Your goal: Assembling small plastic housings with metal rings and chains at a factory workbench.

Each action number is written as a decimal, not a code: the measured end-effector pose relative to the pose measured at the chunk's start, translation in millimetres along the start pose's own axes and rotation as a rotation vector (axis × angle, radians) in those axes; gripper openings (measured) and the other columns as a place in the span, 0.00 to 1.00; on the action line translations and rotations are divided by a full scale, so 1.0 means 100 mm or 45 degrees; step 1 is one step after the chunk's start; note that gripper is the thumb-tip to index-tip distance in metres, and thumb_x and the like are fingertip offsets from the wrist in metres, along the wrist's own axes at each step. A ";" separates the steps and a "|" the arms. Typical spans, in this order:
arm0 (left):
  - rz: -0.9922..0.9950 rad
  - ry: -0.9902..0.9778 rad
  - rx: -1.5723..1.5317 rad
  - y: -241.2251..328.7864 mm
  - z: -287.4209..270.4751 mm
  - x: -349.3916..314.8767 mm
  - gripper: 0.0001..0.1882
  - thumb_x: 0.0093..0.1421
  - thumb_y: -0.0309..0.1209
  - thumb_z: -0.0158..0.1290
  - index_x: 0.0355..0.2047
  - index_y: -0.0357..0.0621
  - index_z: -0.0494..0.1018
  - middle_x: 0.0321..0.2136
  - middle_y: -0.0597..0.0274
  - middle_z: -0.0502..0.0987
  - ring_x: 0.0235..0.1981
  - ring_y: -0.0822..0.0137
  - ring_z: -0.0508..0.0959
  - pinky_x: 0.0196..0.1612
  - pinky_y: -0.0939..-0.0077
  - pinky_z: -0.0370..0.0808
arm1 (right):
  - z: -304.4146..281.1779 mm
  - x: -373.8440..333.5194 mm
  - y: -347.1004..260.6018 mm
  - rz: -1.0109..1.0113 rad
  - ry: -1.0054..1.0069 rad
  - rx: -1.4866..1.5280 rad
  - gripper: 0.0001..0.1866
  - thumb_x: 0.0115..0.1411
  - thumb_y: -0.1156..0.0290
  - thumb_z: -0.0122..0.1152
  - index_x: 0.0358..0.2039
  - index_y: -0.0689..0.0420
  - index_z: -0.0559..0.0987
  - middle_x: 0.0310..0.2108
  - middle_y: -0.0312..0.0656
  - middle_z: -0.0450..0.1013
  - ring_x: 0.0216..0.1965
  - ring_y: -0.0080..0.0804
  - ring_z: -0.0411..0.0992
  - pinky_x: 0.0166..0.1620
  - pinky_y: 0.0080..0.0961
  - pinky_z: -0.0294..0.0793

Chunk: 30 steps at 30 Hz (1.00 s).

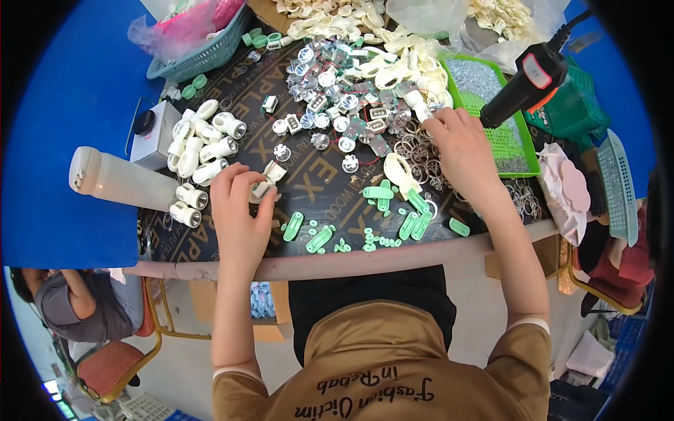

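Note:
My left hand (242, 210) is closed at the near left of the table, its thumb and fingers pinching a small white flashlight insert (274, 172). My right hand (460, 147) reaches to the right edge of the parts pile with fingers bent, its fingertips by a white plastic piece (419, 105); what they grip is hidden. Metal key rings (421, 158) lie under and beside that hand. Between the hands are an ivory plastic casing (398, 172), green oblong covers (319, 239) and tiny green buttons (370, 242). Assembled white flashlights (203, 140) are heaped left of my left hand.
Clear reflectors with circuit parts (330, 91) are heaped mid-table. A black electric screwdriver (523, 84) hangs over a green tray (530, 168) of small metal pieces. A white bottle (119, 175) lies at left; a blue basket (203, 59) stands behind. Another person (84, 302) sits lower left.

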<state>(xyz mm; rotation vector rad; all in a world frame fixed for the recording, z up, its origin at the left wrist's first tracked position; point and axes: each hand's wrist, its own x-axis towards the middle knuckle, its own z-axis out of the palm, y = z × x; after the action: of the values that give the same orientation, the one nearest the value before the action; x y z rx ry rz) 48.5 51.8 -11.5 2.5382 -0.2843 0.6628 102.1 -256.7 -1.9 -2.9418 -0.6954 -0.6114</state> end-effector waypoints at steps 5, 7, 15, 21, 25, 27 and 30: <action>0.007 0.116 -0.121 0.13 -0.04 -0.08 0.09 0.47 0.23 0.56 0.31 0.41 0.71 0.39 0.55 0.67 0.42 0.55 0.68 0.45 0.66 0.65 | -0.03 -0.06 0.07 0.043 0.058 0.093 0.19 0.44 0.85 0.50 0.39 0.58 0.72 0.32 0.41 0.67 0.38 0.35 0.66 0.43 0.30 0.63; -0.015 0.104 -0.221 0.28 -0.08 -0.13 0.08 0.47 0.22 0.55 0.30 0.41 0.72 0.38 0.55 0.68 0.39 0.57 0.70 0.41 0.69 0.68 | -0.06 -0.10 0.05 0.538 0.367 1.011 0.15 0.51 0.84 0.48 0.40 0.59 0.71 0.34 0.39 0.68 0.39 0.29 0.66 0.42 0.25 0.64; -0.123 -0.124 -0.865 0.72 -0.02 -0.31 0.05 0.49 0.20 0.54 0.28 0.39 0.73 0.33 0.57 0.72 0.33 0.65 0.73 0.36 0.75 0.70 | -0.31 -0.40 -0.49 0.651 0.412 2.925 0.16 0.61 0.73 0.48 0.49 0.61 0.61 0.45 0.42 0.65 0.46 0.31 0.66 0.49 0.30 0.67; -0.681 -0.622 -2.179 0.94 0.15 -0.62 0.14 0.62 0.28 0.44 0.48 0.38 0.61 0.38 0.60 0.71 0.38 0.70 0.72 0.42 0.76 0.70 | -0.31 -0.70 -0.99 -0.031 0.465 1.341 0.10 0.50 0.81 0.53 0.36 0.61 0.73 0.32 0.44 0.69 0.34 0.37 0.67 0.37 0.27 0.67; -0.738 -0.591 -2.203 0.92 0.21 -0.69 0.13 0.62 0.27 0.43 0.46 0.38 0.61 0.39 0.57 0.70 0.38 0.69 0.72 0.43 0.76 0.70 | -0.26 -0.82 -1.14 0.018 0.555 1.352 0.13 0.46 0.82 0.55 0.34 0.58 0.76 0.30 0.40 0.68 0.33 0.37 0.67 0.35 0.28 0.69; -0.735 -0.494 -2.077 0.94 0.19 -0.71 0.13 0.62 0.25 0.44 0.46 0.38 0.60 0.39 0.57 0.70 0.38 0.69 0.72 0.42 0.76 0.70 | -0.25 -0.82 -1.08 -0.234 0.637 0.981 0.14 0.41 0.81 0.57 0.33 0.58 0.78 0.30 0.38 0.68 0.31 0.36 0.67 0.35 0.28 0.69; -0.406 -0.071 -1.411 1.01 0.18 -0.79 0.15 0.52 0.17 0.51 0.41 0.37 0.64 0.39 0.54 0.70 0.36 0.64 0.73 0.40 0.74 0.71 | -0.28 -0.84 -1.09 -0.206 0.621 1.004 0.16 0.38 0.79 0.58 0.32 0.58 0.78 0.30 0.37 0.68 0.31 0.34 0.67 0.35 0.27 0.70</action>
<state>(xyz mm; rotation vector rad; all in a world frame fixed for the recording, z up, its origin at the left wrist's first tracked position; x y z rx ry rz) -43.8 -37.8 -23.7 1.4803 -0.1787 0.1922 -25.2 -198.4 -12.8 -1.9375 -0.8591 -0.7937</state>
